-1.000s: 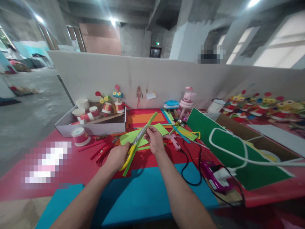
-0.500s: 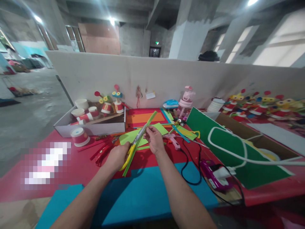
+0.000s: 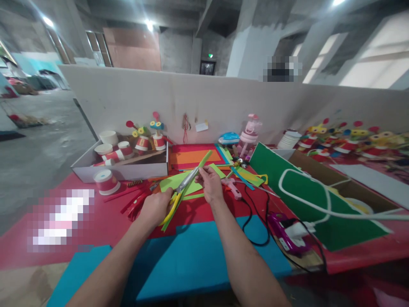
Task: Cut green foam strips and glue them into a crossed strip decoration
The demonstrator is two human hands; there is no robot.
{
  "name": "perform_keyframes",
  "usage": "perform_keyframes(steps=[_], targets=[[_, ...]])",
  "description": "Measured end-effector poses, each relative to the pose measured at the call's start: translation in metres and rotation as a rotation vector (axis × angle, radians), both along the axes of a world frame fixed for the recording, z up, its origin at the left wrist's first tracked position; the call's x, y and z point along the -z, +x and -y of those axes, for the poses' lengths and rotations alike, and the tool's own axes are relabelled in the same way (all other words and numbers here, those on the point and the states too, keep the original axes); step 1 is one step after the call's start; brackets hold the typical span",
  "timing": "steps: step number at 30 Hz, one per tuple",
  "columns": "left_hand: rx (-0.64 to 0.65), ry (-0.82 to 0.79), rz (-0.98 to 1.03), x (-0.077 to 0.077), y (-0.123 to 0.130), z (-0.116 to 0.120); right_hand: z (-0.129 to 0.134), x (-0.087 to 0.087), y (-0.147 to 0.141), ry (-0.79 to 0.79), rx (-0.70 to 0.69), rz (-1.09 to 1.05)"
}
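Note:
My left hand (image 3: pixel 156 207) is closed around the yellow handle of a pair of scissors (image 3: pixel 189 180), whose metal blades point away and to the right. Along the blades lies a light green paper strip (image 3: pixel 205 158), with its lower end hanging below the handles. My right hand (image 3: pixel 211 184) pinches the strip close to the blade tips. Beneath both hands, a light green paper sheet (image 3: pixel 169 182) rests on the red tabletop. Whether the blades are cutting the strip I cannot tell.
A white box (image 3: pixel 121 172) with paper cups and two cup figures stands at left, a loose paper cup (image 3: pixel 107 182) before it. To the right are a pink glue gun (image 3: pixel 232 188), a purple power strip (image 3: pixel 286 236) with cables, and a green board (image 3: pixel 306 200). Blue sheets (image 3: pixel 204 256) cover the front.
My right hand has shifted slightly right along with the strip's upper end. The left hand and scissors have moved a little; the strip's lower end sits slightly higher and further left.

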State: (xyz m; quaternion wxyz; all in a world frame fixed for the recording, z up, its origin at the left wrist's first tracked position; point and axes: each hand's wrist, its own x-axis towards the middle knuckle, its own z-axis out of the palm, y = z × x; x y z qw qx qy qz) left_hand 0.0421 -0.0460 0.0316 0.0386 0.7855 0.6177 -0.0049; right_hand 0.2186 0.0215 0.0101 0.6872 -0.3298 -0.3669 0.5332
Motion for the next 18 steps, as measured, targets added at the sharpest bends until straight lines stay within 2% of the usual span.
perform_keyframes(steps=[7, 13, 18], targets=[[0.009, 0.020, -0.027, 0.0007, -0.0033, -0.0007, -0.0002, 0.0003, -0.0004, 0.030, 0.069, 0.052], [0.029, 0.019, -0.002, 0.0024, -0.0026, -0.0001, 0.0012, -0.0018, -0.0023, -0.073, -0.025, -0.107], [0.028, 0.006, 0.008, 0.0024, -0.0025, 0.0007, 0.0012, 0.0000, -0.0014, -0.060, -0.063, -0.088]])
